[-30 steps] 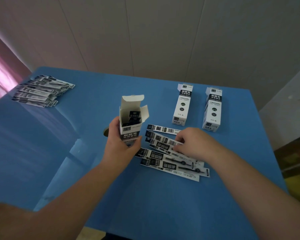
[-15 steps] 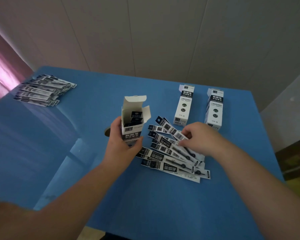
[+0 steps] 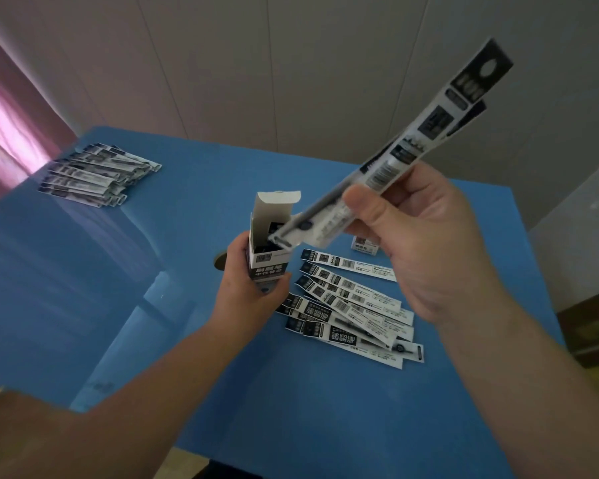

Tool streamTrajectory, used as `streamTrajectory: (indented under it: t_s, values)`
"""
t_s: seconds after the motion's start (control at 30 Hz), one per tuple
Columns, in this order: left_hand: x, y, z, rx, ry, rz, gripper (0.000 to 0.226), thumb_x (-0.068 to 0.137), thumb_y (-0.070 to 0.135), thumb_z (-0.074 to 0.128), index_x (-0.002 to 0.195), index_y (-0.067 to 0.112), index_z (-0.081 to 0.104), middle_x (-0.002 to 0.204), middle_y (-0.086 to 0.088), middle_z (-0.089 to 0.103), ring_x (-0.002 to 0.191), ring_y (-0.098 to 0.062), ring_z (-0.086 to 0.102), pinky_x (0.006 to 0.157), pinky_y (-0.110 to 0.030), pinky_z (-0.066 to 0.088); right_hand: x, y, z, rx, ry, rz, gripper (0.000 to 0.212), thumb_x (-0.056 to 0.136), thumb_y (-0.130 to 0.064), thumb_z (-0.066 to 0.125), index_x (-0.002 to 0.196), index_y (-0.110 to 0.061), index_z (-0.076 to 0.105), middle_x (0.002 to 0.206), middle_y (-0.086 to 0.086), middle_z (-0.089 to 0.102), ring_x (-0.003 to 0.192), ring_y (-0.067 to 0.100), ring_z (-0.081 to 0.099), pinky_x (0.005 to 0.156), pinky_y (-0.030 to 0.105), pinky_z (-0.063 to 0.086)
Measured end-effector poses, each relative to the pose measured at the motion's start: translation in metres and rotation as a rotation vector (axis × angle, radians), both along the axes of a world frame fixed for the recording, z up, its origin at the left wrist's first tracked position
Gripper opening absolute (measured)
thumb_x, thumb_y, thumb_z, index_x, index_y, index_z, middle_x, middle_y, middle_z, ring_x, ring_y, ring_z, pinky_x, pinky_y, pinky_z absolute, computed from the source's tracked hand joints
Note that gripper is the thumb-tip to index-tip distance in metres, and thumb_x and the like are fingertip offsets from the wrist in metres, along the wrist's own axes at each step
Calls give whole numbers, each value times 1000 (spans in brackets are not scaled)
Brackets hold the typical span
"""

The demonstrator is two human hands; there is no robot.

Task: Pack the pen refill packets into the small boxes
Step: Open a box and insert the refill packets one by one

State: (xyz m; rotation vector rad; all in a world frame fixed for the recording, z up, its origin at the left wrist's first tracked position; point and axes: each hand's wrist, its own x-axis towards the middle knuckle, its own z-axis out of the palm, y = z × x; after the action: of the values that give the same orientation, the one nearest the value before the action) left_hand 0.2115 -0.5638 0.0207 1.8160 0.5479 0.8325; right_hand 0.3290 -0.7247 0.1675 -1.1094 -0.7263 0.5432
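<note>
My left hand (image 3: 248, 299) grips a small white-and-black box (image 3: 268, 262) upright above the blue table, its top flap open and dark packets showing inside. My right hand (image 3: 426, 243) pinches a long pen refill packet (image 3: 408, 146), maybe two stacked, tilted up to the right. The packet's lower tip sits at the box mouth. Several loose refill packets (image 3: 353, 305) lie fanned on the table below and between my hands.
A second pile of refill packets (image 3: 94, 176) lies at the far left of the blue table (image 3: 187, 340). Part of another small box (image 3: 363, 243) peeks out behind my right hand. The table's right edge borders a darker floor area.
My right hand has lifted a packet off the fanned pile and swung it up, its lower end now at the open box. The left hand keeps holding the box.
</note>
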Motion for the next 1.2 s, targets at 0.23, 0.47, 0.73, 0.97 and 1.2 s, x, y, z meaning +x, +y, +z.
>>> streamTrajectory:
  t_s: [0.23,0.47,0.73,0.97,1.2]
  values:
    - [-2,1,-3,-2,1,-15,84,81,2,79,110,72,41,100,30,62,87,3,68,66,-8,51,-2,24,4,-63,-318,-221,18,87,-13,77,90,-28,68,93,-2,76,89,18,73,82,44,61]
    - [-1,0,-1,15,-7,-24,82,79,7,77,113,71,40,102,31,60,90,2,67,68,-11,53,-4,40,7,-205,-557,-134,22,85,-19,79,88,-38,68,89,-18,75,83,-1,70,73,14,55]
    - [-1,1,-4,23,-31,-37,85,80,5,77,117,72,40,105,31,61,95,1,67,71,-11,53,-4,49,7,-191,-654,-170,25,86,-22,78,89,-43,66,90,-24,72,84,-6,68,69,5,49]
    - [-1,1,-3,24,-35,-32,84,79,7,78,115,72,40,104,32,61,95,3,67,70,-8,52,-3,51,2,-246,-642,-135,19,85,-26,77,87,-42,67,90,-20,72,88,-1,68,75,23,58]
    - [-1,3,-6,16,-38,-22,79,77,12,77,115,71,40,103,29,62,92,0,68,68,-11,53,-5,57,-6,-222,-530,-145,16,84,-28,79,87,-38,67,83,-21,71,80,-1,66,72,18,55]
